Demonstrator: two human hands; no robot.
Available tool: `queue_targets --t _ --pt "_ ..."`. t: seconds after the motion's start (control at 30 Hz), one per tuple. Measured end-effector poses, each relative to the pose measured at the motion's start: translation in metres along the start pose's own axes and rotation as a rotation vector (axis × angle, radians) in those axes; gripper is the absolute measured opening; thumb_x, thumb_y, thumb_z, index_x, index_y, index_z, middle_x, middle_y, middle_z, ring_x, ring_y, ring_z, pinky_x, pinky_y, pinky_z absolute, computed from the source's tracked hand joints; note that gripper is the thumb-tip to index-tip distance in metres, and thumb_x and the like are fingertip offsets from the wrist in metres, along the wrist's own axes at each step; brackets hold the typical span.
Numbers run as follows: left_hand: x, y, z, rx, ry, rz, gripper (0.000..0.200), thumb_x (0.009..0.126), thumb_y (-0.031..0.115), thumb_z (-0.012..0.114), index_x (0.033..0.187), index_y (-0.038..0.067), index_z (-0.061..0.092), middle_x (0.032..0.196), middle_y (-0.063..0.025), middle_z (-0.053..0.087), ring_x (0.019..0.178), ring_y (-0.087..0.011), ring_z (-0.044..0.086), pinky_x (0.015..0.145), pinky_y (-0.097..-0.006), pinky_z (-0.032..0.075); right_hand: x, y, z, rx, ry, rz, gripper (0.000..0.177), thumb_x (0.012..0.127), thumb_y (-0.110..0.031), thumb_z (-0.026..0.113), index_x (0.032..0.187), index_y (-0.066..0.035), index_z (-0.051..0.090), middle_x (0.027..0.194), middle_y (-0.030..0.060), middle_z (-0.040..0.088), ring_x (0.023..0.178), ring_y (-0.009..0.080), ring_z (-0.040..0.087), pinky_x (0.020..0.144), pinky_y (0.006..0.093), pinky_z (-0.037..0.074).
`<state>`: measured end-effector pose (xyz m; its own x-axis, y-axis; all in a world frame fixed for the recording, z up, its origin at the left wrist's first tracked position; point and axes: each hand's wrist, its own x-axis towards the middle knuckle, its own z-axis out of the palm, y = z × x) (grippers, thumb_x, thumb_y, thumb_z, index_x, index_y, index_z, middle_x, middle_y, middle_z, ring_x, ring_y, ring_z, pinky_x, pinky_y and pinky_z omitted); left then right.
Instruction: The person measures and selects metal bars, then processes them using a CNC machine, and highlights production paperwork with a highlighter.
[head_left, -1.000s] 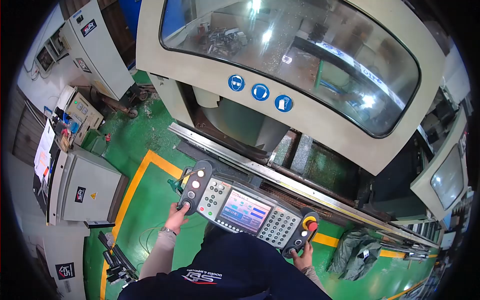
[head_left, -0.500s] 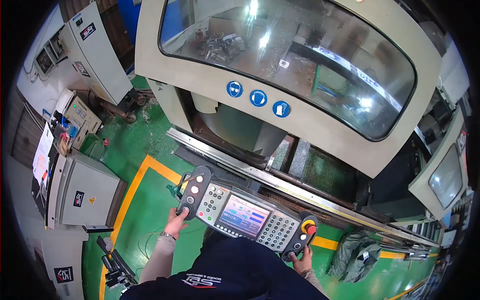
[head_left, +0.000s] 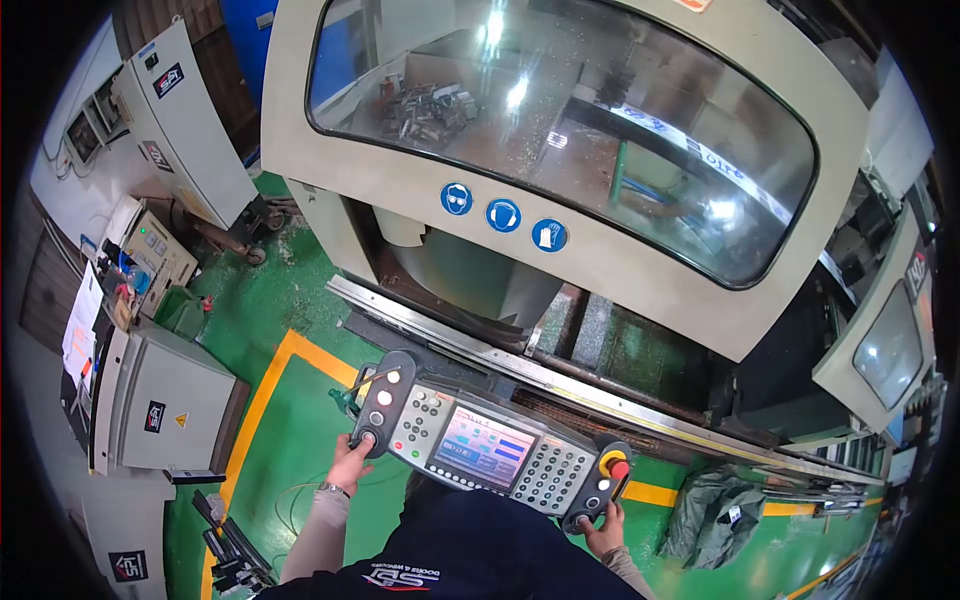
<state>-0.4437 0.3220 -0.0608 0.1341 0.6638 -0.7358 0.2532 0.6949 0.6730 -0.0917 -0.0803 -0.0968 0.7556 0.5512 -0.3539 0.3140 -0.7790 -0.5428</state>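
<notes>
A machine control panel [head_left: 488,450] with a lit screen, keypads and round push buttons stands in front of me, tilted down to the right. My left hand [head_left: 350,466] is closed around its lower left end, the thumb on a round button [head_left: 367,440]. At the lower right end, my right hand [head_left: 604,531] grips the panel with its thumb at another round button [head_left: 584,522]. The fingers beneath both ends are partly hidden. A red emergency stop button [head_left: 619,468] on a yellow base sits above my right hand. A green air gun [head_left: 345,401] hangs by the panel's left end.
Ahead stands a large beige machine hood [head_left: 640,280] with a wide window and a metal rail [head_left: 450,335] below. Grey cabinets [head_left: 180,400] are on the left. A dark plastic bag [head_left: 710,515] lies at right; black profiles [head_left: 235,545] lie at lower left.
The view has shifted slightly, so the machine hood appears a little further left and the panel a little lower. Both hands stay at the panel's ends with thumbs at the same buttons.
</notes>
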Motion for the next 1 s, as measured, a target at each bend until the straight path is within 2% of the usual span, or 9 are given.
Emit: queue_targets --t 0.3,0.67,0.9,1.0 --pt "0.008 -0.008 -0.003 -0.016 -0.003 -0.012 0.057 0.091 0.035 0.067 0.130 0.010 0.034 0.129 -0.0100 0.052 0.118 -0.0244 0.052 0.095 -0.0527 0.044 -0.001 -0.015 -0.007 -0.012 -0.030 0.031 0.083 0.074 -0.026 0.079 0.141 -0.001 0.036 0.143 0.0331 0.030 0.130 0.0466 0.041 0.109 0.0462 0.036" --pt "0.006 -0.006 -0.004 -0.009 -0.025 0.003 0.059 0.090 0.039 0.068 0.128 0.009 0.035 0.129 -0.0115 0.052 0.123 -0.0262 0.050 0.099 -0.0572 0.040 0.001 -0.005 -0.003 0.008 -0.036 0.020 0.084 0.073 -0.024 0.081 0.141 -0.003 0.036 0.144 0.0320 0.029 0.131 0.0463 0.039 0.110 0.0473 0.036" --pt "0.005 -0.006 -0.004 -0.007 -0.037 0.004 0.058 0.091 0.039 0.067 0.127 0.009 0.034 0.129 -0.0118 0.051 0.123 -0.0268 0.050 0.100 -0.0581 0.039 -0.001 -0.010 -0.004 -0.005 -0.019 0.038 0.085 0.073 -0.027 0.081 0.140 0.001 0.037 0.145 0.0316 0.029 0.131 0.0452 0.040 0.110 0.0460 0.036" --pt "0.005 -0.006 -0.003 0.014 -0.020 0.016 0.056 0.092 0.037 0.065 0.132 0.009 0.035 0.125 -0.0096 0.054 0.113 -0.0251 0.053 0.093 -0.0537 0.045 -0.002 -0.010 -0.004 -0.016 -0.004 0.046 0.084 0.073 -0.027 0.081 0.140 0.002 0.038 0.145 0.0314 0.030 0.130 0.0450 0.041 0.110 0.0456 0.037"
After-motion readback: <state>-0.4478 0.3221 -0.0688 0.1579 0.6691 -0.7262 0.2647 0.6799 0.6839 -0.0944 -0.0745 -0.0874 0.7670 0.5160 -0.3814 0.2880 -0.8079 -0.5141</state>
